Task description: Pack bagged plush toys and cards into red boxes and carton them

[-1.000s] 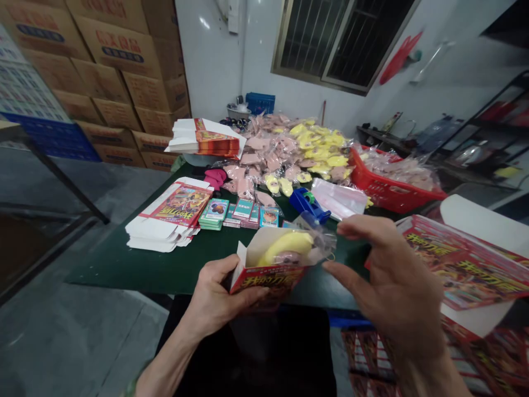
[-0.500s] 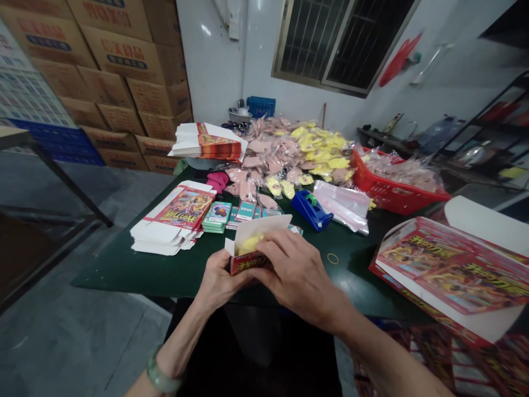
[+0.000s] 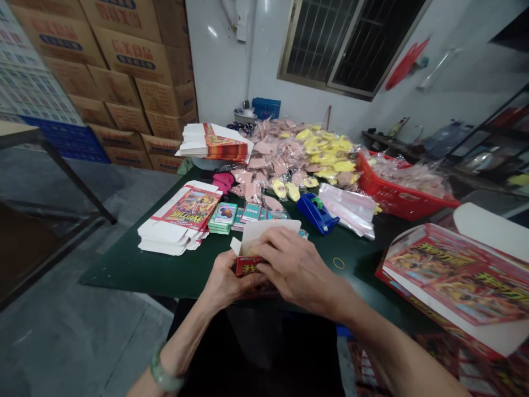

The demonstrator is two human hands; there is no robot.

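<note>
The left hand (image 3: 225,281) is curled narrowly around the lower left end of a small red-and-white carton (image 3: 250,266), its fingers wrapping the underside, while the right hand (image 3: 300,270) arches over the top, its fingers (image 3: 268,245) lying across the carton's white flap (image 3: 270,229). A jade bangle (image 3: 163,372) circles the left wrist. The carton is printed on its red front with large yellow characters and has a plain white inner face; the flap stands up and leans away from the person, and the hands hide most of the opening, so its contents cannot be made out. The carton's long axis runs roughly left to right across the view, tilted slightly, with the printed front facing the person. It is held just above the near edge of a dark green table (image 3: 111,281). Beyond the left hand lie a stack of flattened printed cartons (image 3: 173,231) and piles of small cards (image 3: 222,218). Past the right hand are a blue tape dispenser (image 3: 317,214), clear plastic bags (image 3: 347,209) and a rubber band (image 3: 339,263). Farther off, a heap of bagged pink and yellow items (image 3: 289,160) spreads beside a red basket (image 3: 397,193).
</note>
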